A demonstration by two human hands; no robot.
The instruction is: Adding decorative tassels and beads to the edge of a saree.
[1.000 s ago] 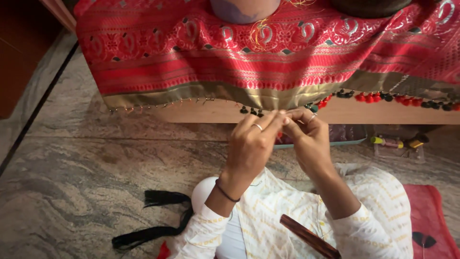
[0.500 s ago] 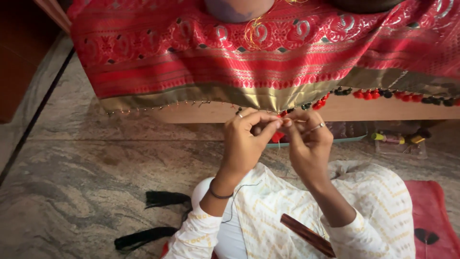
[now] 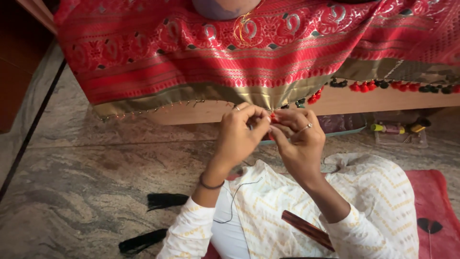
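A red patterned cloth [image 3: 268, 52] with a gold border [image 3: 225, 93] hangs over a low wooden table. Red and dark tassels [image 3: 364, 86] line its edge to the right. My left hand [image 3: 239, 136] and my right hand [image 3: 299, 139] meet just below the border, fingers pinched together on a small red tassel [image 3: 273, 117] at the cloth's edge. A ring shows on each hand, and a dark band circles my left wrist. A thin dark thread [image 3: 237, 201] trails down over my lap.
Black thread bundles [image 3: 158, 201] lie on the marbled stone floor at the left. Thread spools in a clear tray [image 3: 397, 129] sit under the table at the right. A dark red stick [image 3: 306, 230] rests on my lap. A red mat [image 3: 436, 216] lies at the right.
The view has shifted so the cloth sits lower and further right. My hands have stayed pinched together at the border, turning slightly around the tassel.
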